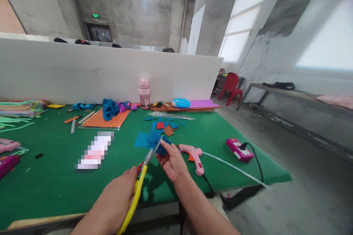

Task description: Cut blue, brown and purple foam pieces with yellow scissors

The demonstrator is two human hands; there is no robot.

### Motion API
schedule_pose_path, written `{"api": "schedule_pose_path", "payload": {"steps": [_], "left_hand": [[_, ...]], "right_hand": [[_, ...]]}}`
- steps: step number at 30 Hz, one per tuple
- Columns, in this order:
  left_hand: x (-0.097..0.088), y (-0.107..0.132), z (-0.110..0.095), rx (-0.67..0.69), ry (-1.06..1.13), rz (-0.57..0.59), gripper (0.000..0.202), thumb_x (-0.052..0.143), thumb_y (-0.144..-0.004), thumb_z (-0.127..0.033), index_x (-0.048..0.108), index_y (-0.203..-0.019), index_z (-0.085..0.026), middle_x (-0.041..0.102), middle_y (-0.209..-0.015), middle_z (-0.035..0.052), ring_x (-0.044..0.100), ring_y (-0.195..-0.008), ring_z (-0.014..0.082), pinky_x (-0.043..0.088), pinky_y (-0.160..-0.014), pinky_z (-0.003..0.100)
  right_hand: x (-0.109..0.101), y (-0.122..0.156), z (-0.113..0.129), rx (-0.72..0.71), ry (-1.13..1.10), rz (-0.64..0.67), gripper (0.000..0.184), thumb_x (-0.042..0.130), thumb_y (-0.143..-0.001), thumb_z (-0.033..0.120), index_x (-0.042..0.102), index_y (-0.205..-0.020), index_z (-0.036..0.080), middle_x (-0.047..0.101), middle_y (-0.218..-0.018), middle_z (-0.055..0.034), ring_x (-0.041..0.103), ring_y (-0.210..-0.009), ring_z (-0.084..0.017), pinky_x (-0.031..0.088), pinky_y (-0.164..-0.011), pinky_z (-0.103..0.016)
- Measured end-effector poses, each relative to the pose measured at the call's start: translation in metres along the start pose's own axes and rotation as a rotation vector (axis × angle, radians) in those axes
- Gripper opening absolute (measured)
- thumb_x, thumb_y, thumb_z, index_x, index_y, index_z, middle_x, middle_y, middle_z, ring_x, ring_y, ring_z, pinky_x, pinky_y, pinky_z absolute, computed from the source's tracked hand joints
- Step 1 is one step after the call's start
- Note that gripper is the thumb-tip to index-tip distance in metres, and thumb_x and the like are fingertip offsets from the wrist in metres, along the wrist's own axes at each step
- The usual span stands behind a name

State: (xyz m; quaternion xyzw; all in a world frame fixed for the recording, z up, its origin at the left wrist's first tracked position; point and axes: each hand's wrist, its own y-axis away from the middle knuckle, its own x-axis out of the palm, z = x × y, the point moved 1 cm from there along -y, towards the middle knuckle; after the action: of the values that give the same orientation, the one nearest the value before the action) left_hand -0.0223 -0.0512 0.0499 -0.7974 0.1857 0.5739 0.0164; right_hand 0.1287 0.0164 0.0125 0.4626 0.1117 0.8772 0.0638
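Note:
My left hand [117, 194] is closed on a pair of scissors [148, 157] with yellow handles and a red part near the pivot. Their metal blades lie against a bunch of thin blue fabric-like pieces [150, 138], held above the table. Between the fingers and thumb of my right hand [172, 159] the other side of this blue bunch is pinched. Whether the blades are apart is hard to tell. Just right of that hand lies a pink glue gun [194, 154] with a clear glue stick [234, 167] sticking out behind. Small blue, red and brown squares [168, 130] are scattered beyond.
A magenta power box [239, 149] with a plugged-in cord stands at the right of the green table [55, 187]. Blue ruffled flowers [110, 109] rest on orange sheets [103, 119]. A pink bottle [144, 93] stands before the white partition [116, 73]. Pipe cleaners [22, 109] lie left.

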Motion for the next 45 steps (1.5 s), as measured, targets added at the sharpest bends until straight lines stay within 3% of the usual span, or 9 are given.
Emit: {"api": "schedule_pose_path", "payload": {"steps": [17, 37, 45], "left_hand": [[0.002, -0.003, -0.002, -0.001, -0.009, 0.005, 0.025, 0.039, -0.081, -0.025, 0.052, -0.101, -0.019, 0.065, -0.090, 0.0104, 0.063, -0.082, 0.0244, 0.042, -0.065, 0.030], [0.010, -0.007, 0.003, 0.015, 0.022, 0.033, 0.027, 0.036, -0.081, -0.011, 0.048, -0.105, -0.016, 0.066, -0.092, 0.0112, 0.062, -0.079, 0.0243, 0.039, -0.063, 0.030], [0.010, -0.002, 0.002, 0.032, 0.014, 0.052, 0.024, 0.035, -0.082, -0.015, 0.045, -0.104, -0.016, 0.066, -0.093, 0.0122, 0.061, -0.072, 0.0229, 0.036, -0.058, 0.028]], "right_hand": [[-0.001, 0.001, 0.003, -0.130, 0.056, 0.009, 0.024, 0.080, -0.053, 0.023, 0.065, -0.071, 0.019, 0.070, -0.069, 0.0032, 0.060, -0.057, -0.009, 0.046, -0.051, -0.019], [-0.001, 0.002, 0.006, -0.106, 0.039, 0.001, 0.025, 0.080, -0.054, 0.021, 0.066, -0.074, 0.018, 0.071, -0.070, 0.0033, 0.061, -0.057, -0.008, 0.047, -0.050, -0.017], [-0.004, -0.001, 0.003, -0.091, 0.055, 0.017, 0.027, 0.082, -0.052, 0.023, 0.066, -0.074, 0.017, 0.071, -0.068, 0.0032, 0.061, -0.057, -0.008, 0.047, -0.050, -0.017]]}}
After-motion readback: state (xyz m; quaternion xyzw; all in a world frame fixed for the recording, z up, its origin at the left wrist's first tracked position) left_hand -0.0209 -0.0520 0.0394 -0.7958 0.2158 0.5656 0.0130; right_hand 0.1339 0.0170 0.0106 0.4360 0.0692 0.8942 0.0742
